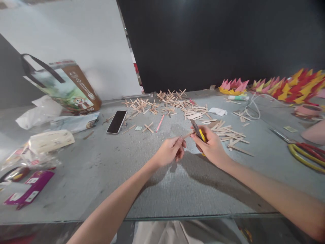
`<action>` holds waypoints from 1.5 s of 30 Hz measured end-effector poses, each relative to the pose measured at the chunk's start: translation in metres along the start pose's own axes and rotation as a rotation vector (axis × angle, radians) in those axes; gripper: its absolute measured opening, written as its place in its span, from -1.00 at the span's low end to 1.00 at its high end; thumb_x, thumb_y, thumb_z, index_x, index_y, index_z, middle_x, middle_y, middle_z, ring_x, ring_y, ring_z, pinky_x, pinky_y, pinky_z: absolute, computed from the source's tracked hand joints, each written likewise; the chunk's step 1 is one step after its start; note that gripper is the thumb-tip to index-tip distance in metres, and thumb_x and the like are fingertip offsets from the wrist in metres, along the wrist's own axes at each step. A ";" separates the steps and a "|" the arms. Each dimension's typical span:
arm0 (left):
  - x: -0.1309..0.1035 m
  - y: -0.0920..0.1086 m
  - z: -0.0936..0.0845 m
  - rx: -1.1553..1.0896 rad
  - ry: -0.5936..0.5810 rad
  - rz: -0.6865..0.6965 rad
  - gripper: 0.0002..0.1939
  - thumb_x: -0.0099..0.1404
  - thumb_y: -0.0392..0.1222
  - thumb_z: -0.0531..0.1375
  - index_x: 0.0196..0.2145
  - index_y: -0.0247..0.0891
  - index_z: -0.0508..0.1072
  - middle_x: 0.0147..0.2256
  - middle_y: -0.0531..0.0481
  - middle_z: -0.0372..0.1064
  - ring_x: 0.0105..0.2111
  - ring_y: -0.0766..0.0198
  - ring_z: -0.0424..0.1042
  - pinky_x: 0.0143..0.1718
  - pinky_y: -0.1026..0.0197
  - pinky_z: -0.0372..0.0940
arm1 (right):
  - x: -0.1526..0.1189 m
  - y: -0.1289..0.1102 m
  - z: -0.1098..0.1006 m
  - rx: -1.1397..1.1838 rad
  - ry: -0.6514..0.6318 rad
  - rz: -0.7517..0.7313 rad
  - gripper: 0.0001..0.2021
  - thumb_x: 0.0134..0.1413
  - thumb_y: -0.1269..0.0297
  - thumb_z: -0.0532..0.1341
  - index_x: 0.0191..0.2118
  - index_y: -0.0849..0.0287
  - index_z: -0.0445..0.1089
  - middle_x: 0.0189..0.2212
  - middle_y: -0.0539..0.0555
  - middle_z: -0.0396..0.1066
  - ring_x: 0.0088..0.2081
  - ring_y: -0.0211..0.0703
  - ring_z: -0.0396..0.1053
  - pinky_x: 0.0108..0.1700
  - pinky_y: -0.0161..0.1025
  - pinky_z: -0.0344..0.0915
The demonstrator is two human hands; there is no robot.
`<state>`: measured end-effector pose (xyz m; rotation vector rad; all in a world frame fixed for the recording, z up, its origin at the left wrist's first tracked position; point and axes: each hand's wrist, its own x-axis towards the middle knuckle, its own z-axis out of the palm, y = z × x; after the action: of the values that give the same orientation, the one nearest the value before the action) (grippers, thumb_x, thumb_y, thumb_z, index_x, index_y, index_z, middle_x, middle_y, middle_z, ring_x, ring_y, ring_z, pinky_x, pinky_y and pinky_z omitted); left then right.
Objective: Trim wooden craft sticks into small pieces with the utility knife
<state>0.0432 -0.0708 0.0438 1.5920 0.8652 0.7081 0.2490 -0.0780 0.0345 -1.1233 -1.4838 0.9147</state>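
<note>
Near the middle of the grey table, my left hand (170, 151) pinches one end of a thin wooden stick (187, 135). A cutter knife (198, 130) with a yellow part is gripped in my right hand (210, 145), its dark end against the stick's far end. Loose wooden sticks (232, 135) lie just right of my right hand. Crossed sticks (144, 105) are heaped farther back, and a single crossed pair (148, 127) rests beside a pink pencil-like rod (160, 123).
A phone (116, 122), a carton-like bag (73, 88) and plastic packets (50, 140) are on the left. On the right are scissors (304, 149), a white cable (255, 105), a tape roll (307, 110) and folded paper pieces (297, 87). The table's front edge (177, 217) is near my forearms.
</note>
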 end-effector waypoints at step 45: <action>0.003 -0.006 0.000 -0.069 0.164 -0.030 -0.55 0.47 0.17 0.02 -0.40 -0.23 0.33 -0.65 0.13 0.25 -0.66 0.37 0.23 -0.56 0.30 0.14 | 0.002 -0.006 -0.006 -0.355 -0.030 -0.156 -0.67 0.31 -0.05 0.24 -0.33 0.10 0.44 -0.50 -0.04 0.35 -0.45 -0.18 0.25 -0.37 -0.25 0.16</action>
<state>0.0441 -0.0680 0.0381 1.4721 0.9718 0.8478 0.2541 -0.0776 0.0416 -1.2281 -1.7778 0.5761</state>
